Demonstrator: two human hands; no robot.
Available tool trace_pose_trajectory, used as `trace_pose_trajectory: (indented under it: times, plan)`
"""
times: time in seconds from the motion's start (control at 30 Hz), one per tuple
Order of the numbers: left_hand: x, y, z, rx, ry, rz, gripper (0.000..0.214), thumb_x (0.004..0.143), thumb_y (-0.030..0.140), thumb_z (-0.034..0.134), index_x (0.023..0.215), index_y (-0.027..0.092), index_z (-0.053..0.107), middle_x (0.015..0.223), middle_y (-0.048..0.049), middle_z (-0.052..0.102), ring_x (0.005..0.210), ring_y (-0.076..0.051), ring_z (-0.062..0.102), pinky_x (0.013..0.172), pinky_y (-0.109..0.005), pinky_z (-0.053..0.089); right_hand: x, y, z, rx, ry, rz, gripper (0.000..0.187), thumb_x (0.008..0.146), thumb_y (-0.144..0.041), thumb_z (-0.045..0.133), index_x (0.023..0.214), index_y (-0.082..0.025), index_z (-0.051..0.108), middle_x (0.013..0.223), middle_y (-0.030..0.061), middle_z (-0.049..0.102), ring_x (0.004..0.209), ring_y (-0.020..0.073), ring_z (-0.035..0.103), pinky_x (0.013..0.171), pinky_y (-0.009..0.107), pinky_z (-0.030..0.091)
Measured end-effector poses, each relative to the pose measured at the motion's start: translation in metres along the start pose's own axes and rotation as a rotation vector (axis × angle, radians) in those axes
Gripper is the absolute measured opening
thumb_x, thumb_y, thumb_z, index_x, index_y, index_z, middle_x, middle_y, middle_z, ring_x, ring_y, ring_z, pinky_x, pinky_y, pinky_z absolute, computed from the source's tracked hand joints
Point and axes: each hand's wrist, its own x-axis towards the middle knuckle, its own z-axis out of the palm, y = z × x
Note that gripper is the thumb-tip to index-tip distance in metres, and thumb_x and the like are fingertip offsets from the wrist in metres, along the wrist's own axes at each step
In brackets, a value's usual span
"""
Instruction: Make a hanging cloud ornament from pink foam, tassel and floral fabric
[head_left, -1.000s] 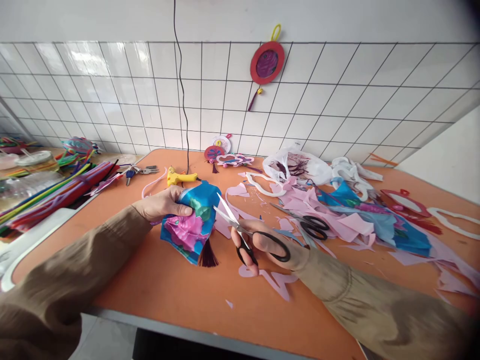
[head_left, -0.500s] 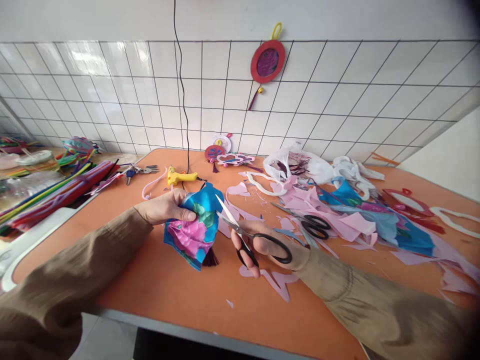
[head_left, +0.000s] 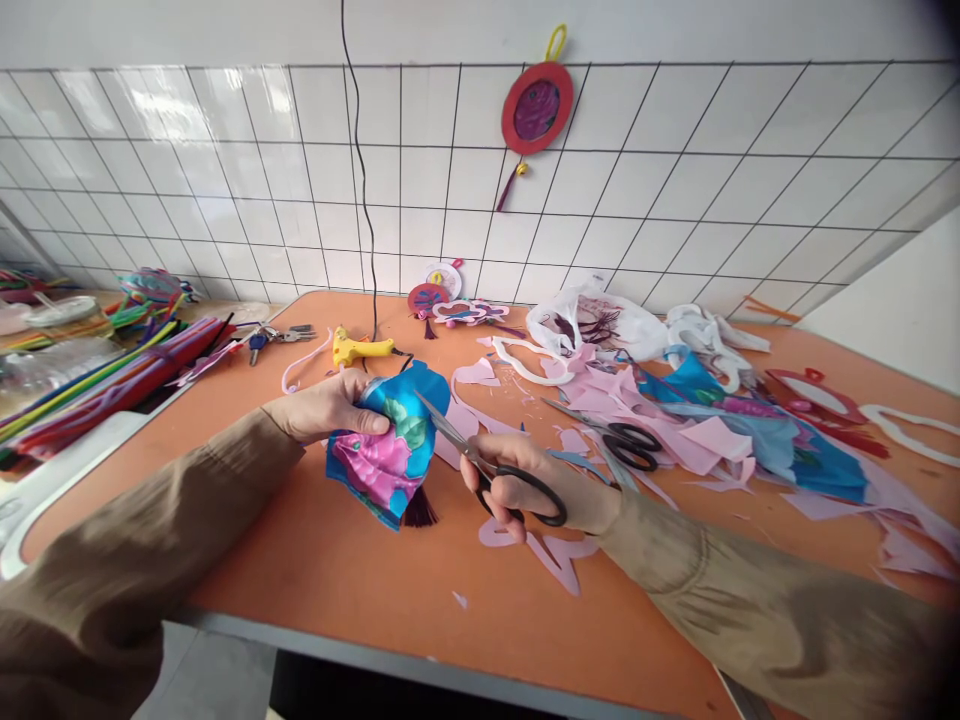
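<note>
My left hand (head_left: 337, 408) pinches a piece of shiny blue fabric (head_left: 382, 455) with a pink flower and green leaf pattern, thumb on top. A dark tassel (head_left: 418, 508) hangs below its right side. The fingers of my right hand (head_left: 536, 480) are in the black handles of a pair of scissors (head_left: 465, 443). Their blades point up and left, nearly closed, with the tip at the fabric's right part. Whether fabric lies between the blades I cannot tell. Beneath the right hand lies a pink cut-out shape (head_left: 551, 560) on the orange table (head_left: 315, 590).
A yellow glue gun (head_left: 362, 347) lies behind the left hand. Second scissors (head_left: 630, 445) rest among pink scraps (head_left: 675, 430) and blue fabric (head_left: 829, 470) to the right. Pipe cleaners (head_left: 120, 385) lie at left. A white plastic bag (head_left: 637, 325) and keys (head_left: 259, 342) sit farther back.
The scissor blades have swung from spread to nearly closed, and their tip has moved slightly left over the fabric. My right hand has shifted a little left and up. The left hand still holds the fabric.
</note>
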Motion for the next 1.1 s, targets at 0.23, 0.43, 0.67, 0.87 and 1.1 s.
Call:
trace_pose_trajectory:
  times: [0.23, 0.43, 0.67, 0.87, 1.1]
  plan:
    - [-0.0002, -0.0015, -0.0028, -0.027, 0.005, 0.007, 0.036, 0.07, 0.042, 0.088, 0.088, 0.012, 0.082, 0.083, -0.0122, 0.079, 0.077, -0.021, 0.073, 0.081, -0.032, 0.059, -0.0003, -0.0033, 0.0026, -0.006, 0.031, 0.017, 0.048, 0.073, -0.059, 0.075, 0.081, -0.019, 0.052, 0.056, -0.0084, 0.05, 0.039, 0.0047, 0.048, 0.037, 0.014, 0.034]
    - [-0.0009, 0.0, -0.0037, -0.036, 0.04, 0.008, 0.032, 0.069, 0.038, 0.09, 0.083, 0.01, 0.082, 0.08, -0.0122, 0.079, 0.073, -0.019, 0.072, 0.075, -0.028, 0.059, -0.0013, -0.004, 0.0024, -0.042, 0.039, 0.038, 0.055, 0.073, -0.067, 0.073, 0.082, -0.019, 0.05, 0.056, -0.0085, 0.049, 0.036, 0.004, 0.046, 0.037, 0.015, 0.035]
    - [-0.0012, 0.0056, -0.0016, -0.076, 0.016, 0.01, 0.027, 0.068, 0.033, 0.091, 0.079, 0.011, 0.081, 0.077, -0.0104, 0.078, 0.071, -0.018, 0.073, 0.075, -0.026, 0.06, -0.0024, -0.0084, 0.0036, -0.089, 0.063, 0.074, 0.068, 0.065, -0.08, 0.072, 0.083, -0.018, 0.05, 0.054, -0.0084, 0.049, 0.036, 0.0041, 0.047, 0.036, 0.014, 0.036]
    - [-0.0019, 0.0038, -0.0035, -0.078, 0.009, 0.009, 0.027, 0.07, 0.034, 0.089, 0.082, 0.011, 0.082, 0.082, -0.0123, 0.08, 0.073, -0.02, 0.074, 0.076, -0.026, 0.06, -0.0009, -0.0087, 0.0043, -0.094, 0.062, 0.072, 0.07, 0.062, -0.082, 0.072, 0.081, -0.019, 0.049, 0.051, -0.0088, 0.049, 0.035, 0.0044, 0.046, 0.035, 0.014, 0.034]
    - [0.0004, 0.0045, -0.0028, -0.056, -0.006, 0.043, 0.03, 0.071, 0.034, 0.089, 0.09, 0.011, 0.083, 0.088, -0.0131, 0.08, 0.082, -0.021, 0.075, 0.081, -0.027, 0.058, -0.0002, -0.0078, 0.0023, -0.078, 0.048, 0.098, 0.062, 0.068, -0.074, 0.072, 0.082, -0.019, 0.048, 0.053, -0.0085, 0.052, 0.036, 0.005, 0.05, 0.039, 0.015, 0.037]
